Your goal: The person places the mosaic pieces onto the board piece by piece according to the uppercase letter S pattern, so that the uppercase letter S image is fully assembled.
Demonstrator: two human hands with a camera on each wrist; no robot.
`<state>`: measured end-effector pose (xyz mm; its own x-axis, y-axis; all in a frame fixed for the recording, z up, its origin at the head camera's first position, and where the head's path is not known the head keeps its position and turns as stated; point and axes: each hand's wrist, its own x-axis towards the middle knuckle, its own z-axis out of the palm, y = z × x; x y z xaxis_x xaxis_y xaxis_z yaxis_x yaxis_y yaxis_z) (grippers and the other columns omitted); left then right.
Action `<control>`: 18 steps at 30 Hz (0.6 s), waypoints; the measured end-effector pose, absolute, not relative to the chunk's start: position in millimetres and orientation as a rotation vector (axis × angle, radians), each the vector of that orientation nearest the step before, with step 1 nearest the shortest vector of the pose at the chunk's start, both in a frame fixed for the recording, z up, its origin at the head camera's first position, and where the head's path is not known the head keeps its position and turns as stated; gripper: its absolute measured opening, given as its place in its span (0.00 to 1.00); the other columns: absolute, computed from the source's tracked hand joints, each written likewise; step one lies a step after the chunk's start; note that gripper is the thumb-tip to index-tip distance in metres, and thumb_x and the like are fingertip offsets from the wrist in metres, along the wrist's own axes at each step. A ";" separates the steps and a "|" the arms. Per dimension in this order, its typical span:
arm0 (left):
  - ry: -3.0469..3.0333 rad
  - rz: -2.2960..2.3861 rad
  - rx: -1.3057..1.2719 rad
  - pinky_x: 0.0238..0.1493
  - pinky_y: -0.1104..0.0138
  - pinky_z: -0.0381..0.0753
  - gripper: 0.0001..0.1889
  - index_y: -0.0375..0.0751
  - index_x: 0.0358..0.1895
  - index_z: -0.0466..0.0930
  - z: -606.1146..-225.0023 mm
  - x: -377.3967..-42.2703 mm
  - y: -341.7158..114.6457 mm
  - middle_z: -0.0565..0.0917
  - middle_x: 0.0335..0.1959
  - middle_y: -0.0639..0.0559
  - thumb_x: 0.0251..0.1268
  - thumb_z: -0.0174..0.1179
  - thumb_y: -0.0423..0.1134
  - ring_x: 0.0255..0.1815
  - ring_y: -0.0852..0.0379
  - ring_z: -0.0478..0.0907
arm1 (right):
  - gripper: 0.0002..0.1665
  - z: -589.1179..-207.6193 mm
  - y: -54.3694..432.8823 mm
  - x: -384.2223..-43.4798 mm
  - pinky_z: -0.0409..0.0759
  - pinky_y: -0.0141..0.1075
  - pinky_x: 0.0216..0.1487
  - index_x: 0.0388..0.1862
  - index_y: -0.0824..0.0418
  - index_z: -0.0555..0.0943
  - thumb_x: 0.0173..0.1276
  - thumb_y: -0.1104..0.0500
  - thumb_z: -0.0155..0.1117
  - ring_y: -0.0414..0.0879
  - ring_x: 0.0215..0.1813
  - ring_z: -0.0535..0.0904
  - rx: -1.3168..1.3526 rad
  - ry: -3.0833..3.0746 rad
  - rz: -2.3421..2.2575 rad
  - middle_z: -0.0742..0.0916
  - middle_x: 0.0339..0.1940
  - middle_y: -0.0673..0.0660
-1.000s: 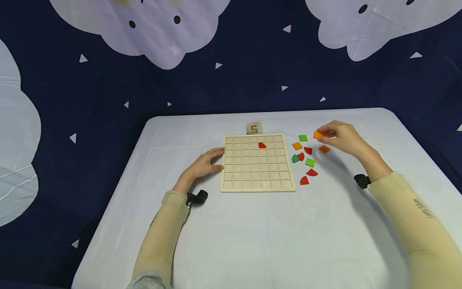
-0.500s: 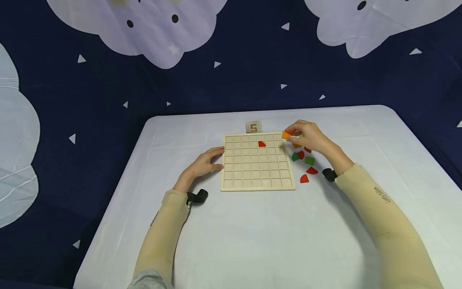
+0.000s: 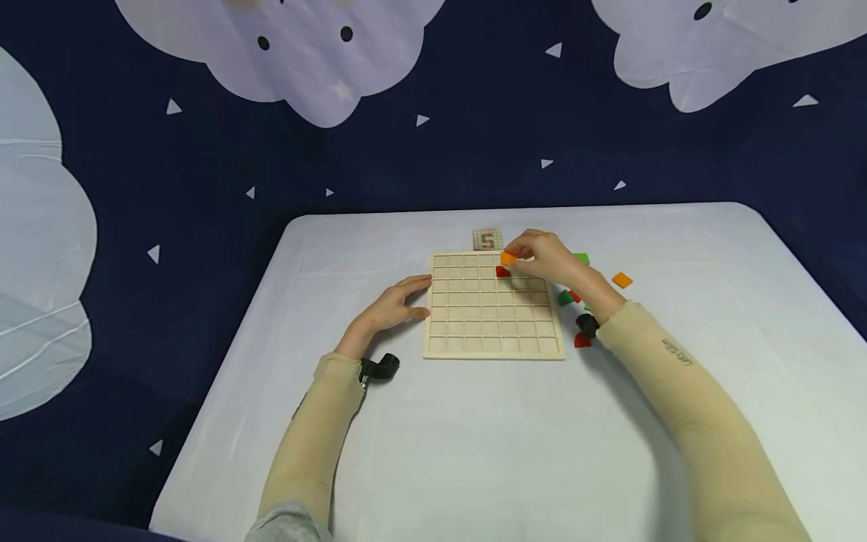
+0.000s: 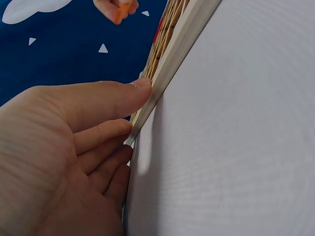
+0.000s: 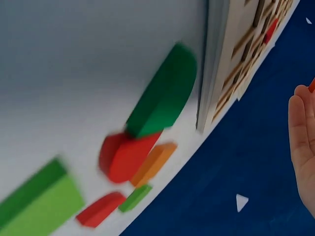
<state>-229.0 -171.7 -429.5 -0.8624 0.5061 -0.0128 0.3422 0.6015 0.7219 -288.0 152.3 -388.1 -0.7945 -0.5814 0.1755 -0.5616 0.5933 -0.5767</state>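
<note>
My right hand (image 3: pixel 547 257) pinches an orange square tile (image 3: pixel 508 258) between thumb and fingers, over the far rows of a wooden grid board (image 3: pixel 474 324). Just below that tile in the head view, a red quarter-circle piece (image 3: pixel 502 272) sits in a cell of the board. My left hand (image 3: pixel 387 310) rests at the board's left edge, fingers extended. The left wrist view shows its thumb (image 4: pixel 106 101) and fingertips right at the wooden edge (image 4: pixel 179 49). Only part of the right hand (image 5: pixel 305 142) shows in the right wrist view, with the tile mostly out of frame.
A small card (image 3: pixel 487 240) with a brown S-like figure lies behind the board. Right of it are loose pieces, partly hidden by the right arm: a dark green one (image 5: pixel 167 93), several red ones (image 5: pixel 123 157), light green ones (image 5: pixel 44 206) and another orange square (image 3: pixel 622 280).
My right hand has carried the orange tile leftward from beside the loose pieces to over the board's far rows. The left hand has stayed at the board's edge.
</note>
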 end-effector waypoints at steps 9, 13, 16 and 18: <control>2.596 1.131 0.688 0.71 0.60 0.49 0.35 0.32 0.69 0.60 -432.8 -228.2 -170.8 0.59 0.72 0.43 0.60 0.64 0.35 0.73 0.49 0.52 | 0.19 -396.9 129.1 -297.9 0.79 0.44 0.47 0.51 0.70 0.79 0.63 0.63 0.66 0.56 0.45 0.78 -1.056 2.741 -0.918 0.81 0.44 0.63; 2.603 1.121 0.699 0.71 0.60 0.49 0.35 0.32 0.70 0.60 -433.2 -229.3 -171.1 0.59 0.72 0.43 0.60 0.63 0.35 0.73 0.49 0.51 | 0.17 -398.6 122.3 -300.4 0.80 0.43 0.45 0.49 0.71 0.81 0.62 0.64 0.67 0.55 0.43 0.79 -1.054 2.738 -0.892 0.81 0.44 0.63; 2.610 1.112 0.711 0.71 0.59 0.49 0.35 0.32 0.70 0.59 -432.2 -230.1 -172.8 0.59 0.71 0.42 0.61 0.63 0.35 0.72 0.48 0.52 | 0.16 -399.9 117.5 -303.2 0.80 0.42 0.45 0.47 0.71 0.81 0.61 0.64 0.68 0.54 0.43 0.79 -1.039 2.730 -0.856 0.81 0.43 0.63; 2.608 1.117 0.712 0.71 0.59 0.49 0.35 0.31 0.70 0.59 -432.1 -230.4 -174.0 0.59 0.71 0.42 0.60 0.63 0.35 0.72 0.48 0.52 | 0.16 -400.8 114.7 -304.5 0.80 0.42 0.44 0.47 0.71 0.81 0.61 0.64 0.67 0.54 0.42 0.79 -1.029 2.716 -0.823 0.81 0.43 0.63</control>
<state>-230.4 -174.0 -432.1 -0.8595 0.5111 -0.0083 0.3468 0.5948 0.7253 -304.5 114.7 -400.8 -0.7610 -0.6444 0.0750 -0.5776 0.6205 -0.5305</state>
